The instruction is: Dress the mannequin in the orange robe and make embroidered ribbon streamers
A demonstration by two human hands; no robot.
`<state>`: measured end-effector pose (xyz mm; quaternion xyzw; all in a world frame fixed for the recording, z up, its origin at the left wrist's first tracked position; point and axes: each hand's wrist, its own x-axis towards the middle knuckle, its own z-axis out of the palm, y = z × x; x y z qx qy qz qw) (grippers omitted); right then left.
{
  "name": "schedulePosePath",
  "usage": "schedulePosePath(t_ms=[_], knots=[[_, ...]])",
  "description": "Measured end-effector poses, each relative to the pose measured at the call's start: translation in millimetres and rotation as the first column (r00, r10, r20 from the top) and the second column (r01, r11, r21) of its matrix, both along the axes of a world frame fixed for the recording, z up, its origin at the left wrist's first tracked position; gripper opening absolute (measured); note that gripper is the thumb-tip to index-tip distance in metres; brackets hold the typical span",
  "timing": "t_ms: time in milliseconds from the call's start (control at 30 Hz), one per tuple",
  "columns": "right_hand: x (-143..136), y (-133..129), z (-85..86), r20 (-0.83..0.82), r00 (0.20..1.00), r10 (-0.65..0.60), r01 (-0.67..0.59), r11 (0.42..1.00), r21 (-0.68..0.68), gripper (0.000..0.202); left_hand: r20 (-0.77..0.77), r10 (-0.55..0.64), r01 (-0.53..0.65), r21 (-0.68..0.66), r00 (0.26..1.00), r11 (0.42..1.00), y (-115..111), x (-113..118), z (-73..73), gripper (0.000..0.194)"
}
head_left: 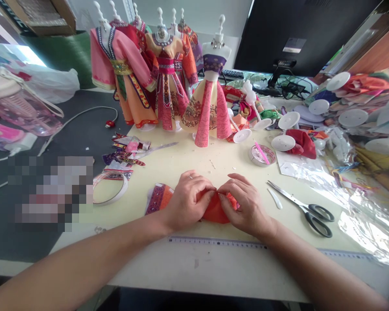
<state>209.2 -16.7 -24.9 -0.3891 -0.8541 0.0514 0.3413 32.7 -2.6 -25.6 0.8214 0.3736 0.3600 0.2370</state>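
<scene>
Both hands pinch the upper edge of a small piece of orange fabric [215, 211] with patterned purple-and-red trim at its left end. My left hand [189, 196] is closed on it, thumb against the fingers. Close beside it, my right hand [244, 203] is closed on the same edge, and the fingertips of both hands nearly meet. The hands hide much of the fabric. A ruler strip [210, 242] runs along the table just below. To the right of my right hand lie black-handled scissors [303, 205] and a small white curved piece [275, 198].
Several dressed miniature mannequins [168, 77] stand at the back. A roll of tape [261, 155] with a pink stick sits behind my right hand. Left are another tape roll [125, 190], fabric scraps [123, 153] and a pink bottle [22, 103]. Clear plastic bags [369, 224] lie right, below a monitor [298, 34].
</scene>
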Motion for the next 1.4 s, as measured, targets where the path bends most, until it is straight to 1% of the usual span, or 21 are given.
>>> schedulePosePath(t_ms=[100, 200, 267, 367, 467, 533, 767, 867, 1000, 1133, 1300, 1400], knots=[[0.0, -0.9, 0.4, 0.038, 0.999, 0.008, -0.01, 0.999, 0.042, 0.014, -0.035, 0.0, 0.001, 0.042, 0.999, 0.999, -1.0, -0.3, -0.6, 0.013], [-1.2, -1.7, 0.6, 0.044, 0.999, 0.025, -0.026, 1.0, 0.016, 0.015, -0.094, -0.007, 0.017, 0.112, 0.996, 0.994, -1.8, -0.6, -1.4, 0.014], [-2.1, -1.8, 1.1, 0.014, 0.999, 0.036, -0.036, 0.998, -0.047, 0.015, -0.127, -0.028, 0.045, 0.137, 0.991, 0.99, -1.5, -0.9, -1.4, 0.015], [-1.9, -1.4, 2.9, -0.073, 0.997, 0.033, -0.045, 0.984, -0.174, 0.014, -0.139, -0.065, 0.083, 0.121, 0.988, 0.989, 0.1, -1.3, -0.3, 0.016], [-0.1, -0.3, 4.8, -0.157, 0.987, -0.047, 0.001, 0.959, -0.283, 0.014, -0.112, -0.065, 0.075, 0.087, 0.992, 0.993, 1.6, -1.5, 1.5, 0.015], [0.8, 0.6, 5.5, -0.183, 0.978, -0.097, 0.036, 0.95, -0.311, 0.014, -0.098, -0.058, 0.066, 0.081, 0.993, 0.994, 2.0, -1.6, 2.1, 0.015], [-1.1, 3.2, 4.5, -0.157, 0.987, -0.028, -0.025, 0.945, -0.326, 0.013, -0.094, -0.046, 0.056, 0.098, 0.995, 0.994, 1.6, -1.2, -0.4, 0.015], [-0.7, 3.9, 2.6, -0.143, 0.989, -0.027, -0.016, 0.956, -0.293, 0.014, -0.108, -0.041, 0.052, 0.1, 0.993, 0.994, 1.0, -1.0, -1.5, 0.014], [0.2, 5.4, -0.7, -0.09, 0.996, -0.009, -0.01, 0.977, -0.214, 0.014, -0.127, -0.027, 0.04, 0.103, 0.992, 0.994, 1.5, -0.9, -2.4, 0.014], [0.0, 6.7, -1.4, -0.023, 1.0, 0.013, -0.017, 0.986, -0.167, 0.016, -0.106, -0.029, 0.037, 0.074, 0.994, 0.997, 3.7, -1.3, -2.3, 0.008], [1.5, 6.9, 0.6, 0.003, 1.0, -0.005, 0.005, 0.984, -0.179, 0.017, -0.107, -0.044, 0.044, 0.003, 0.993, 0.999, 6.5, -2.6, -3.4, 0.023], [2.0, 5.6, 1.4, -0.028, 0.999, -0.017, 0.01, 0.977, -0.214, 0.018, -0.103, -0.044, 0.044, -0.007, 0.994, 0.999, 7.1, -2.7, -5.4, 0.025]])
